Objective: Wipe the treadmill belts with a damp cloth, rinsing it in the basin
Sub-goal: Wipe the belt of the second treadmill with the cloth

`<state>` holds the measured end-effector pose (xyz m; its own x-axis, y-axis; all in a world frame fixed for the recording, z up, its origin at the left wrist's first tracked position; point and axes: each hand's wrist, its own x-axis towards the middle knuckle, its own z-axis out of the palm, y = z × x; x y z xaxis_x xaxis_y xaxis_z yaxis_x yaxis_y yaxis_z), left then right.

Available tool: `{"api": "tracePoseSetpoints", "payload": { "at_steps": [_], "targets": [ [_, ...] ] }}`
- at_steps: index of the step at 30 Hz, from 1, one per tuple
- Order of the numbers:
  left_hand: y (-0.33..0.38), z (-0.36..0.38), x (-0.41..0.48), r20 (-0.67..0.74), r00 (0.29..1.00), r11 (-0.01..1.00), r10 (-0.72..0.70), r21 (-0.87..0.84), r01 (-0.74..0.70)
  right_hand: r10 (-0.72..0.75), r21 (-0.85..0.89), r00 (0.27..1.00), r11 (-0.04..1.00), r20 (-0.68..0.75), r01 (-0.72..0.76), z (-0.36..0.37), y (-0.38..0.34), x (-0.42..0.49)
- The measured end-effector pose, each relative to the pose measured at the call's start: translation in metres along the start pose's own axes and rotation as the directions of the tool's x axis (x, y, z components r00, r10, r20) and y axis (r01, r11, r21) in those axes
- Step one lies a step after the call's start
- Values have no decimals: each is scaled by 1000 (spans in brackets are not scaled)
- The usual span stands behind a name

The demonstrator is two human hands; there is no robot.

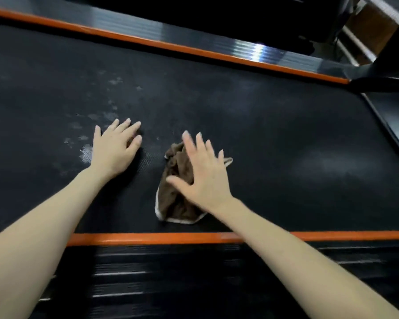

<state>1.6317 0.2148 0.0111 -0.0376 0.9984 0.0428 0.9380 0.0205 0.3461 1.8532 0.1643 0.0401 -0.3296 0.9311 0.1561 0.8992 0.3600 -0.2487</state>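
The black treadmill belt (pixel 274 125) fills the middle of the view, with whitish dusty smudges (pixel 106 116) on its left part. A crumpled brown cloth (pixel 175 201) with a pale hem lies on the belt near the front rail. My right hand (pixel 205 171) presses flat on the cloth with the fingers spread and straight. My left hand (pixel 115 146) rests flat on the bare belt to the left of the cloth, fingers straight, beside the smudges.
Orange stripes edge the belt: the near side rail (pixel 309 236) in front and the far side rail (pixel 171 47) behind. A black ribbed footboard (pixel 171 284) runs below the near stripe. A dark upright post base (pixel 382 81) stands at the right. No basin is in view.
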Motion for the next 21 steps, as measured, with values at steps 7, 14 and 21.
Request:
{"api": "tracePoseSetpoints", "payload": {
  "at_steps": [7,14,21],
  "targets": [
    [2,3,57,31,998,973,-56,226,48,-346,-53,938,937,5,346,43,21,32],
    [2,27,94,29,995,966,-91,247,81,-28,-36,996,999,-83,25,43,103,184],
    [1,31,95,5,996,960,-87,266,83,-126,-41,985,992,-118,122,54,83,190]
  ]
}}
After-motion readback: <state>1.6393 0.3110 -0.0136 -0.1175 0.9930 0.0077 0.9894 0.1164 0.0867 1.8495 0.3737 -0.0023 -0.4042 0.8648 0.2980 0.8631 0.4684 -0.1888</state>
